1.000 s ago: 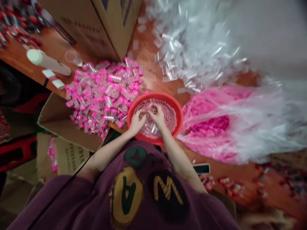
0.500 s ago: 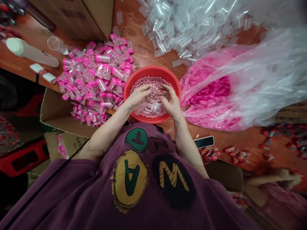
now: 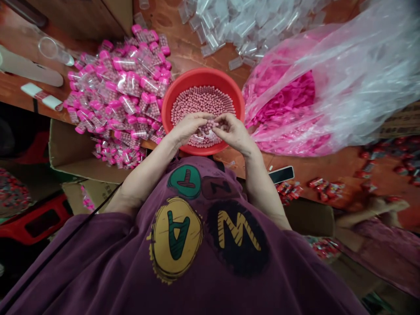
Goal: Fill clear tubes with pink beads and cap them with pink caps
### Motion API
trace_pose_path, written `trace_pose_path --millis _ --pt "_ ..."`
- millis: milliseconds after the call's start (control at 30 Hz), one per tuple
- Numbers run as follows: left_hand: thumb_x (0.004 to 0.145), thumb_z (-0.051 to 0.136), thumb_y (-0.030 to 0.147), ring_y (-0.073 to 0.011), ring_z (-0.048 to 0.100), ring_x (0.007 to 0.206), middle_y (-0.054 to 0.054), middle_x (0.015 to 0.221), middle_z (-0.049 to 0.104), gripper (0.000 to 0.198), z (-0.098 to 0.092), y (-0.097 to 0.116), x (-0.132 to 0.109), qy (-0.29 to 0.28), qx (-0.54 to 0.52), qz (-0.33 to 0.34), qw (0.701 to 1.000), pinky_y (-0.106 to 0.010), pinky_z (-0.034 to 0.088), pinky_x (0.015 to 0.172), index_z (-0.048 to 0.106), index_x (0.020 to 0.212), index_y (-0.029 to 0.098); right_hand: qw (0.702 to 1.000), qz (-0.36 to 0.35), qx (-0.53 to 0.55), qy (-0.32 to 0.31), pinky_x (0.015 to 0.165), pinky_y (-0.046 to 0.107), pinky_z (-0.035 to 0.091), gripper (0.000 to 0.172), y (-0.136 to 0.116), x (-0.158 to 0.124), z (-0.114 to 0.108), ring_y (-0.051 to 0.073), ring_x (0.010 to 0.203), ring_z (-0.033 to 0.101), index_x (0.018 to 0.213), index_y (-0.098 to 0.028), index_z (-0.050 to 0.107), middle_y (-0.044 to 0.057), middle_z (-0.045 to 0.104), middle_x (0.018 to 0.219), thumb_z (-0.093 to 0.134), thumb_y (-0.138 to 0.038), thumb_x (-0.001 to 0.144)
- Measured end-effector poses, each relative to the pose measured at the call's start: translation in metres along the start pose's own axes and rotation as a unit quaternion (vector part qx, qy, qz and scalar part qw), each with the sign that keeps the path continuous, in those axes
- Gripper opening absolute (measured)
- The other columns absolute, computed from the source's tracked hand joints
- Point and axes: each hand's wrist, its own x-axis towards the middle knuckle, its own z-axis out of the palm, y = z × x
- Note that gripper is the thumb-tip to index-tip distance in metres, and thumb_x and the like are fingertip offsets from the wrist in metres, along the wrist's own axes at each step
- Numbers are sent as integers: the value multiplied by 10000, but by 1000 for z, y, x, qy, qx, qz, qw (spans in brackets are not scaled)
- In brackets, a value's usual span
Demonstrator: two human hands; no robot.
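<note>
A red plastic basin (image 3: 203, 77) holds a layer of small round pink beads (image 3: 201, 98). Over its near side, my left hand (image 3: 190, 127) is curled around a clump of pink beads; whether a clear container encloses them I cannot make out. My right hand (image 3: 233, 131) meets it from the other side, thumb and fingers pinched together at the same clump. Clear shiny plastic shows just beneath the fingers, partly hidden. Left of the basin lies a heap of small clear jars with pink caps (image 3: 120, 89), filled with pink beads.
Right of the basin lies a clear plastic bag (image 3: 354, 87) with bright pink caps (image 3: 295, 94). Empty clear jars (image 3: 243, 26) are piled behind. A phone (image 3: 281, 174) rests near the table edge, by red wrapped pieces (image 3: 326, 188). Another person's arm (image 3: 357, 216) appears at right.
My hands have drawn together, and the right fingers have closed from spread to pinched at the bead clump. The view has shifted, so the basin and table things sit higher.
</note>
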Motion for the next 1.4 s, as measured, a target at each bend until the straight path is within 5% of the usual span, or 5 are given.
trace_pose_path --millis 333,567,967,1167,1400 --pt "910 738 349 -138 663 704 -12 818 714 155 -5 -24 13 15 -167 -42 985 -240 499 609 718 952 201 997 8 -35 72 961 395 594 257 44 -12 22 218 965 713 1029 -244 685 33 762 1000 681 -479 926" --pt "709 726 223 -126 619 680 9 738 654 128 10 -27 8 13 -170 -51 984 -235 486 585 599 732 223 895 185 -65 400 1034 433 600 161 129 -29 -45 225 946 681 1030 -243 634 50 731 963 501 -323 987" --pt "882 754 279 -141 683 762 -10 840 742 67 12 -20 9 71 -197 -38 977 -271 602 724 726 888 219 873 287 -112 378 1121 493 596 89 190 -7 -70 270 1078 724 961 -215 630 113 765 990 643 -298 932" --pt "961 720 327 -182 738 909 -43 945 766 110 -26 1 10 142 -181 44 972 -269 601 763 717 961 217 916 162 68 362 741 445 697 446 159 -51 -75 206 717 709 1222 -251 635 23 734 929 755 -581 947" --pt "966 749 197 -126 700 775 -23 934 753 121 13 -24 8 44 -169 -3 985 -239 557 703 732 1085 186 976 -29 -17 214 1181 548 610 359 45 -17 -4 265 1257 748 1329 -295 719 71 793 1326 673 -533 1064"
